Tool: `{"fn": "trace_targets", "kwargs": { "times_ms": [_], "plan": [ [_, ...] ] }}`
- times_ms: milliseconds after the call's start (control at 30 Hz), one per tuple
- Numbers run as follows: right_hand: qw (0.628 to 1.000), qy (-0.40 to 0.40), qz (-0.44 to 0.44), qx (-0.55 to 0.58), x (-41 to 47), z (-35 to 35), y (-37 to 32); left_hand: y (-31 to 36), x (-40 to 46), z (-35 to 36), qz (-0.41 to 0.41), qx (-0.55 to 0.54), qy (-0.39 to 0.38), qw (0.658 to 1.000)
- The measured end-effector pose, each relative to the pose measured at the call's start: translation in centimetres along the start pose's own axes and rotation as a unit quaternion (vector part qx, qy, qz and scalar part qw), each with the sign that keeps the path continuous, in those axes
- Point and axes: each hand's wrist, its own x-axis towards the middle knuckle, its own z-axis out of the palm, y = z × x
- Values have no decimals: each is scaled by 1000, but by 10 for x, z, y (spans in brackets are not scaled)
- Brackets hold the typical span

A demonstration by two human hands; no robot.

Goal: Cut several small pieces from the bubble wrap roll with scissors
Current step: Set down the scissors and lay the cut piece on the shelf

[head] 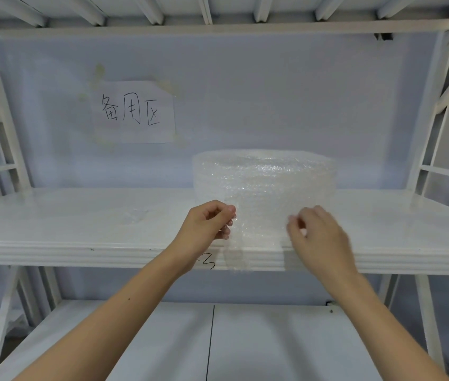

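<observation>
Both hands at bubble wrap roll [264, 174].
My left hand [207, 225] pinches the loose clear bubbled sheet; right hand [319, 237] blurred, grip unclear. Paper sign [134, 111] reads 备用区.

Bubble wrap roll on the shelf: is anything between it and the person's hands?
Nothing visible. The bubble wrap roll sits alone on the white shelf; the left hand pinches its loose sheet, the right hand at the other edge.

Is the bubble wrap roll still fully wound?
No, partly unrolled: a loose sheet runs from the bubble wrap roll over the shelf edge, pinched by the left hand.
</observation>
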Motion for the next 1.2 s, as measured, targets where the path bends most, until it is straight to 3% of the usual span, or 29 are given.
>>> {"fn": "trace_targets", "kwargs": {
  "times_ms": [100,233,567,767,933,1200],
  "plan": [
    [961,-149,-1,235,-9,-2,-48,2,1,2,4,-8,5,1000],
    [902,-243,70,349,-13,13,-79,4,-2,-3,13,23,18,999],
    [766,-237,242,546,-6,23,-89,9,-11,-26,26,28,-9,999],
    [696,-214,274,629,-1,27,-88,2,-15,-32,36,118,-37,992],
    [640,-227,294,673,0,26,-91,-1,-17,-35,39,122,-40,991],
    [617,-205,323,687,3,21,-91,-4,-16,-38,43,86,-56,994]
  ]
}}
